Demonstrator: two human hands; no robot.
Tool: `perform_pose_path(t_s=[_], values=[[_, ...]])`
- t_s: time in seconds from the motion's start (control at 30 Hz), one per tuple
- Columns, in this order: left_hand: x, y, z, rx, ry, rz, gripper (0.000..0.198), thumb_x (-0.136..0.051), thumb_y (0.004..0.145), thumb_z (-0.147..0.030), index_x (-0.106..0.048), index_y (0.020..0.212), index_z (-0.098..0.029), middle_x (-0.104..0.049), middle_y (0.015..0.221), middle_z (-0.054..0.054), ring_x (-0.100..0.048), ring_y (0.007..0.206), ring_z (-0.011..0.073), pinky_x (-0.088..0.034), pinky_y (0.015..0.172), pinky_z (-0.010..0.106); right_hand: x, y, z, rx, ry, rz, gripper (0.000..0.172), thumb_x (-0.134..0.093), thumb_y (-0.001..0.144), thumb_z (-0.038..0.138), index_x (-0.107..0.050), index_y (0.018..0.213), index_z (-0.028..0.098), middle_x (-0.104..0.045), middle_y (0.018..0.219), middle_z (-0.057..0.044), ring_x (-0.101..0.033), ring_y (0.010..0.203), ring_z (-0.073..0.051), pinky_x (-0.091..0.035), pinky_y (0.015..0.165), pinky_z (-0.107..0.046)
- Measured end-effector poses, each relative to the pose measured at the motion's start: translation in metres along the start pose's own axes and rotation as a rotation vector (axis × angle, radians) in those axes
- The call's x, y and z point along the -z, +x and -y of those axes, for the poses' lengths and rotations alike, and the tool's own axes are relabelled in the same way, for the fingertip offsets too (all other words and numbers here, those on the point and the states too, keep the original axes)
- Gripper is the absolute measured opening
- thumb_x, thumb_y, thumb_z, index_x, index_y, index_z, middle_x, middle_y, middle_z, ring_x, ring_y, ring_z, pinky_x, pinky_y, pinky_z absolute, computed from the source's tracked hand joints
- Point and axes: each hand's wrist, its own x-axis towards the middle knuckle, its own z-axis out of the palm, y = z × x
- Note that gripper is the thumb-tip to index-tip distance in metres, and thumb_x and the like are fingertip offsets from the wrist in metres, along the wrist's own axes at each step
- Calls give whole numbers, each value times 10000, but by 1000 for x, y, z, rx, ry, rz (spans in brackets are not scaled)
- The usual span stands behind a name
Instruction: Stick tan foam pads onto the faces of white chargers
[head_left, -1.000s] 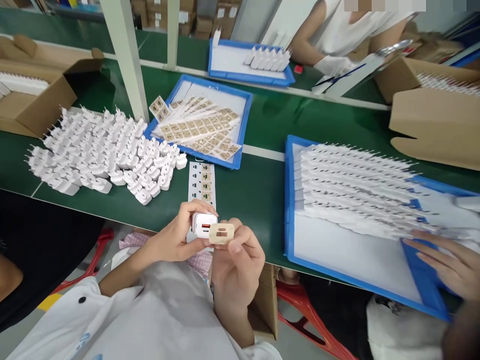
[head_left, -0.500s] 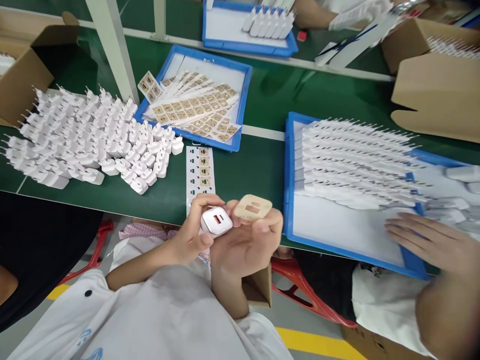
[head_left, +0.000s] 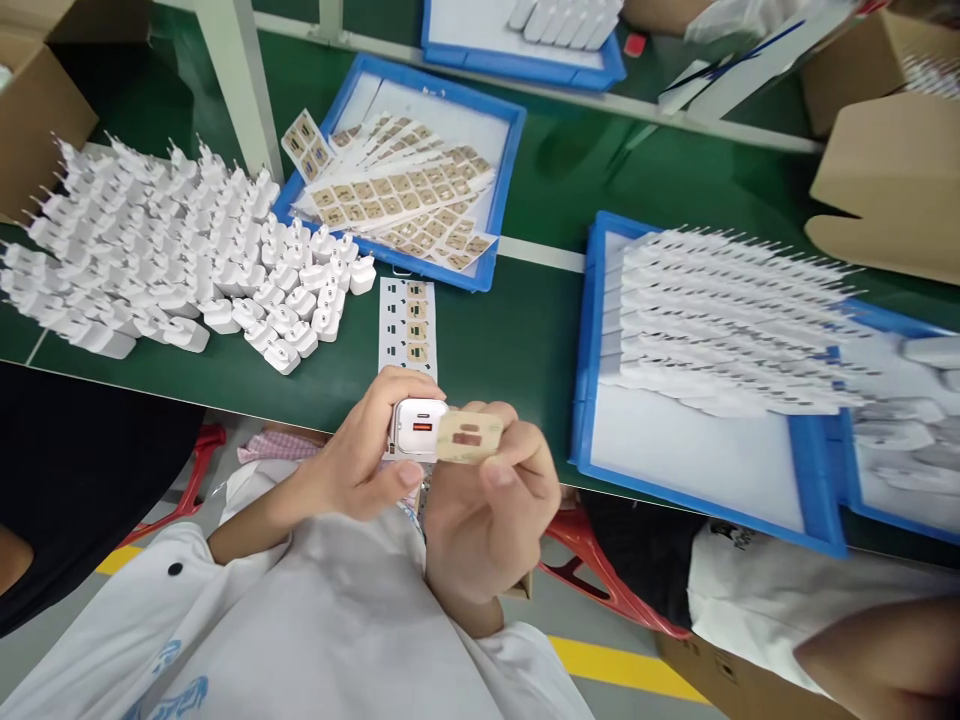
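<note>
My left hand (head_left: 367, 445) is closed around a white charger (head_left: 416, 428), whose port face with an orange-red USB slot and a smaller slot points up at me. Between the thumb and fingers of my right hand (head_left: 499, 490) is a tan sticker (head_left: 470, 437) with two cut-outs, held just right of the charger. Its left edge overlaps the charger's right edge in this view; whether they touch I cannot tell. Beyond my hands a sticker sheet (head_left: 407, 325) lies on the green table, part of its tan stickers gone.
Many white chargers (head_left: 172, 250) stand massed on the left. A blue tray (head_left: 510, 150) holds more sticker sheets. To the right, another blue tray (head_left: 585, 400) carries rows of white chargers. A cardboard box (head_left: 892, 190) sits farther right; a person's arm (head_left: 877, 650) is at lower right.
My right hand has brought the sticker left and lower, up against the charger's side in view. The charger has turned in my left hand. The neighbour's hand has left the right tray.
</note>
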Motion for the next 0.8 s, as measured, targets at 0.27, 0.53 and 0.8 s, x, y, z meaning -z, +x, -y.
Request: perform_pose_path(t_s=[0.27, 0.53, 0.8], values=[[5, 7, -7, -103, 179, -42, 486, -432, 998, -511, -460, 1353, -180, -529, 1140, 102, -556, 1032, 239, -542, 817, 391, -2, -9, -7, -44, -60, 22, 210, -669, 876, 278, -561, 706, 215, -508, 881, -4, -550, 788, -147, -478, 723, -317], [7, 10, -8, -140, 253, -39, 464, -418, 1003, -501, -465, 1330, -175, -550, 1126, 101, -573, 1023, 240, -537, 809, 394, -4, -9, -7, -55, -163, 23, 279, -662, 868, 324, -520, 659, 204, -489, 907, -25, -545, 787, -161, -483, 688, -336], [7, 8, -6, -131, 247, -50, 472, -422, 1004, -496, -482, 1317, -147, -543, 1138, 109, -570, 1035, 230, -541, 842, 384, -4, -9, -6, -75, -134, 13, 269, -659, 855, 299, -511, 653, 204, -499, 897, -18, -536, 774, -153, -492, 728, -347]])
